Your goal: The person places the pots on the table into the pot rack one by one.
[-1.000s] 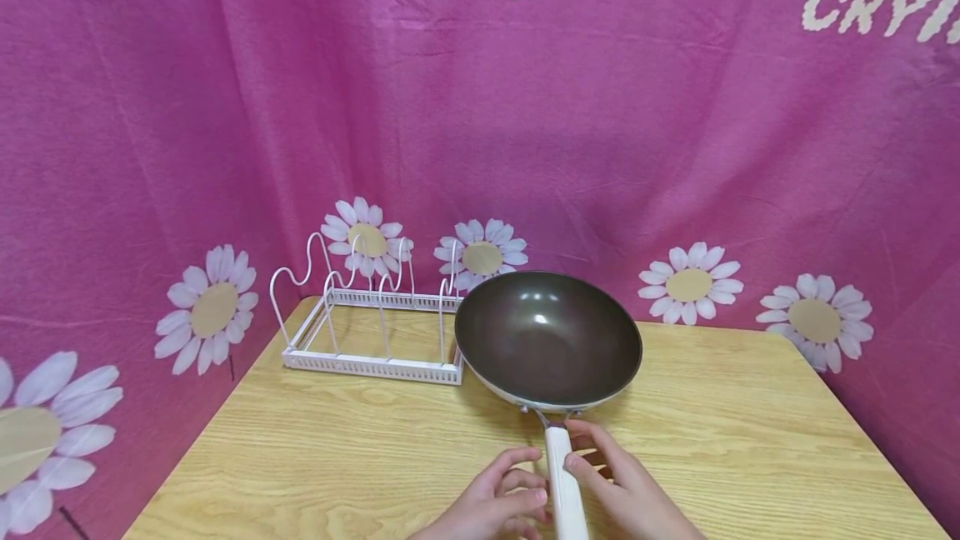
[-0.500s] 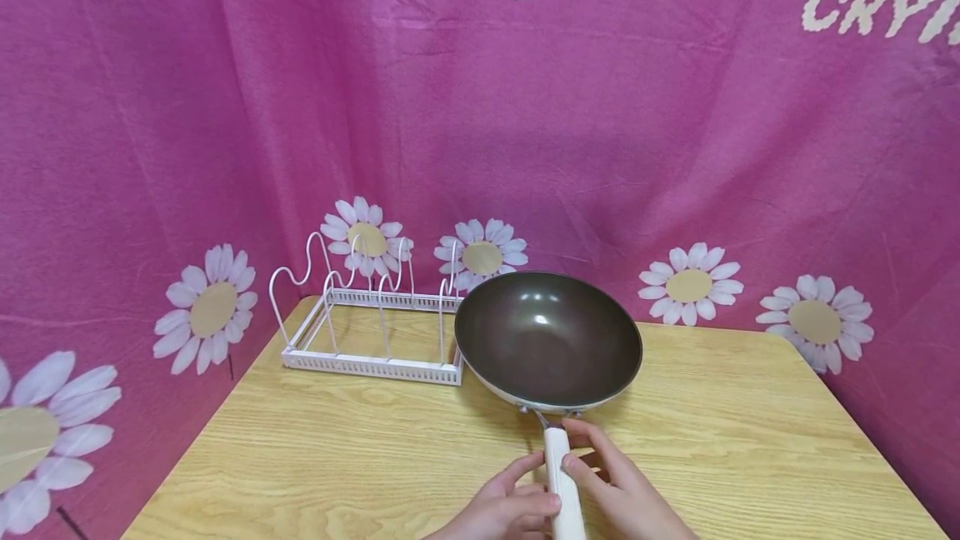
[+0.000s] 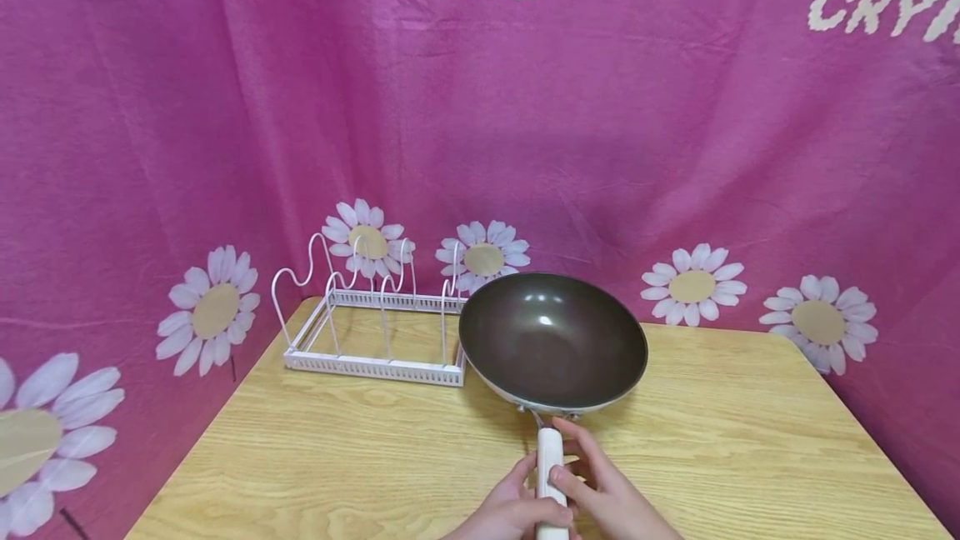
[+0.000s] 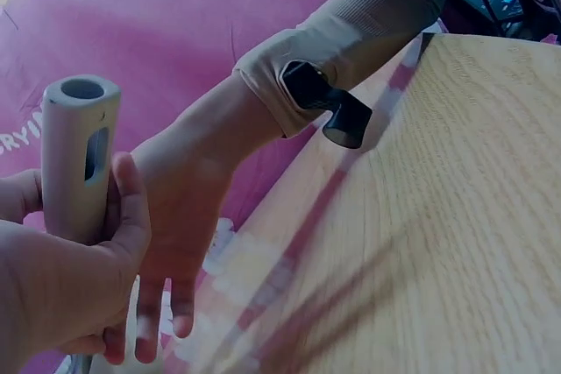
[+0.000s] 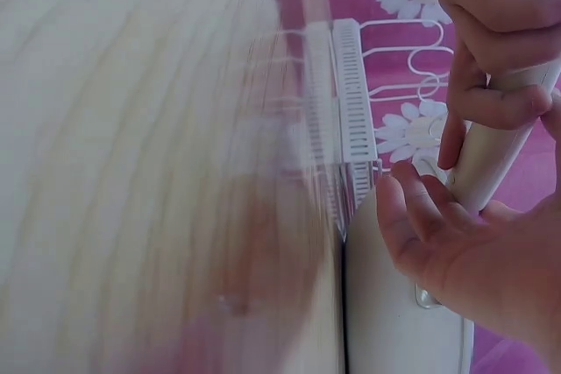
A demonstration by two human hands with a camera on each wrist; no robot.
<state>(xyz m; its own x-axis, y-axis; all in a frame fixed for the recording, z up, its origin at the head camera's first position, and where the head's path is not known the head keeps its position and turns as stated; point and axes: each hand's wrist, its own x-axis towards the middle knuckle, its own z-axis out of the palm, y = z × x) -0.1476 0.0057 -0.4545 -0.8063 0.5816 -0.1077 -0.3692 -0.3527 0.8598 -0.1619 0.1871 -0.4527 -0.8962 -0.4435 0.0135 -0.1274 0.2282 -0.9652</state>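
A wok (image 3: 553, 340) with a dark inside, pale outside and cream handle (image 3: 550, 465) is on the table, its handle toward me. My left hand (image 3: 516, 513) grips the handle low down, thumb across its top and fingers curled round it. Higher up, my right hand (image 3: 609, 492) has its thumb on the handle and its fingers at the right side and underneath. In the left wrist view, the handle's hollow end and side slot (image 4: 96, 153) show. The right wrist view shows the right fingers (image 5: 416, 208) cupped below the handle, near the wok's pale outer wall (image 5: 394, 304).
A white wire pan rack (image 3: 375, 367) with upright loops stands left of the wok, close to its rim. Beneath is a wood-grain table (image 3: 735, 423). A pink cloth (image 3: 600, 107) with daisies hangs behind and at the left.
My left hand has moved right onto the handle and closed round it. The handle's near end has swung slightly left, with the right hand following. The rack has stayed put.
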